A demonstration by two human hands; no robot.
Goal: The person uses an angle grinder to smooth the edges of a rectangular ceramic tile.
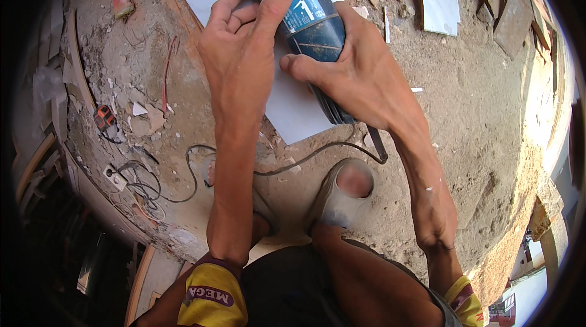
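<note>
As we hold the blue power tool point(312, 29) over the pale panel point(295, 113), our right hand point(368, 73) wraps its rounded lower body and our left hand point(240, 43) clasps it higher up, 1 thumb laid across the label. We judge it fairly heavy and rigid, its dusty casing perhaps slightly slippery. We would best grip that rounded body with 2 palms, leaving the dark cord point(329, 145) slack.

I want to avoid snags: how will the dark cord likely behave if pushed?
The dark cord will probably bend easily, given its loose curves. Its tangled loops by the white socket could snag. Tugging may jerk the power tool, which it appears to join.
</note>
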